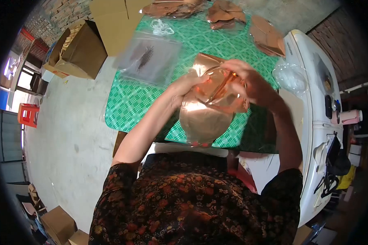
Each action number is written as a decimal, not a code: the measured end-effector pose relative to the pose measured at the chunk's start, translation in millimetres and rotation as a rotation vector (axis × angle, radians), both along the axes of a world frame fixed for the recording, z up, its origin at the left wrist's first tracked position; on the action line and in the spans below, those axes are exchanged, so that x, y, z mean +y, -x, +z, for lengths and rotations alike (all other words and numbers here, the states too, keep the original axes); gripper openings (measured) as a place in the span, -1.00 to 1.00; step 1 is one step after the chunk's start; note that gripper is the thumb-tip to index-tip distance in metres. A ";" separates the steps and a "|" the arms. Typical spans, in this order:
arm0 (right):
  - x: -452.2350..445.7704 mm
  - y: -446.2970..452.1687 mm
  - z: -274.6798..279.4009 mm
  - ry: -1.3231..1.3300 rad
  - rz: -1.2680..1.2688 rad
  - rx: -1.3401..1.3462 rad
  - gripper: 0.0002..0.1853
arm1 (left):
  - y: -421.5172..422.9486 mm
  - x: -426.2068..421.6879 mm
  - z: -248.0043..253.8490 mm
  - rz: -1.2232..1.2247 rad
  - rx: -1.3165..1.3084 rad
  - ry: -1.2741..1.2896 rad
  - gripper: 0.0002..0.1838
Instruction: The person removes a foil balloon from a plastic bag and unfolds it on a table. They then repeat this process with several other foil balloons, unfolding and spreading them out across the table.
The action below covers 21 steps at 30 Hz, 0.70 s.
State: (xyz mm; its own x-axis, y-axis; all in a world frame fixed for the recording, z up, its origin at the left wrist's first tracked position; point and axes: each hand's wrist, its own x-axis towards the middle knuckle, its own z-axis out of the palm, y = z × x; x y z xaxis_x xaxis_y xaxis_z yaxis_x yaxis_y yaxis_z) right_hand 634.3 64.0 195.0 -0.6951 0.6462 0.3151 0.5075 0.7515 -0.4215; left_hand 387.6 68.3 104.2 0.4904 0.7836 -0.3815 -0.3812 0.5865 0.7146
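A shiny copper-coloured foil piece [206, 122] lies over the near part of the green checked table, its lower end rounded. My left hand [188, 83] grips its left side, thumb pressed on the foil. At the upper right, my right hand [247, 81] is curled over the crumpled part of the foil, its fingers blurred by motion. Left of my hands rests a stack of clear plastic bags [151, 59] with thin dark strips [145, 58] on top. White loops [162, 27] lie behind the bags.
Bagged copper-coloured pieces [227, 15] line the table's far edge, with another [267, 36] at the far right. A clear plastic bundle [291, 77] sits beside a white appliance [310, 61]. Cardboard boxes [79, 51] stand on the left, near a red stool [28, 115].
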 end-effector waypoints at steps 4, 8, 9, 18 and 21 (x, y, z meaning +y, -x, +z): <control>-11.2 1.3 -29.2 -0.111 -0.049 -0.201 -0.13 | -22.0 14.3 -6.4 0.000 -0.017 -0.014 -0.53; -19.3 -3.5 -59.7 0.047 -0.214 -0.338 0.04 | -28.5 15.7 -21.1 0.001 0.002 0.026 -0.46; -18.8 -4.4 -63.6 0.080 -0.229 -0.329 0.03 | -25.8 13.8 -14.1 -0.015 -0.006 0.033 -0.46; -13.2 3.7 -81.9 0.027 -0.311 -0.394 -0.12 | -12.2 3.4 -13.0 -0.076 -0.033 -0.096 -0.43; -13.2 8.5 -79.0 0.022 -0.330 -0.418 -0.16 | -10.9 1.5 -14.8 -0.067 -0.057 -0.095 -0.35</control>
